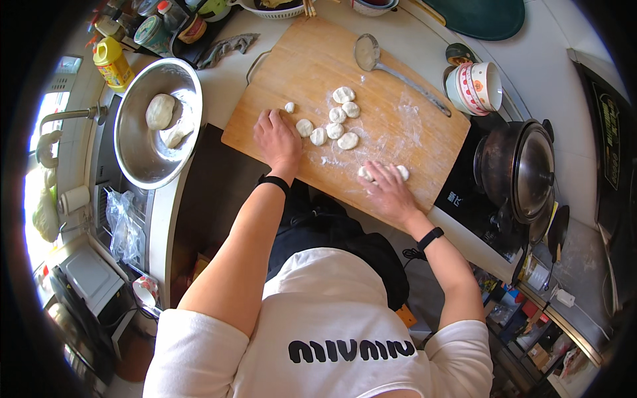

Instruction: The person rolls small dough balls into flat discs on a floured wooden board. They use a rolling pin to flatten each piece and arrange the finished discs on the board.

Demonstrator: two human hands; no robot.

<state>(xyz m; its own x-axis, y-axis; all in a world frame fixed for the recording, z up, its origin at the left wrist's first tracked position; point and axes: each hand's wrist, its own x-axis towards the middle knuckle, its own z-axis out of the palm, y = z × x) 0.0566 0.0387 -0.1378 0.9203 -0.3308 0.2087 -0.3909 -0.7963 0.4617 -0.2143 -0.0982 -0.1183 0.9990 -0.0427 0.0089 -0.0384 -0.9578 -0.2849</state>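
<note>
A wooden cutting board [303, 64], dusted with flour, lies before me. My left hand [278, 138] rests on its left part, fingertips down beside a tiny bit of dough [289, 107]; its palm side is hidden. Several flattened dough rounds [335, 131] lie in a bent row between my hands. My right hand [389, 191] is laid flat over white dough [402, 172] near the board's front edge. The dough shows at both sides of its fingers; whether it is one roll or separate pieces is hidden.
Left of the board, a steel bowl [186, 84] holds two lumps of dough. A ladle with floury contents [367, 52] lies across the board's far right. Stacked bowls [480, 89] and a lidded pot [507, 164] on a black cooktop [455, 199] stand to the right.
</note>
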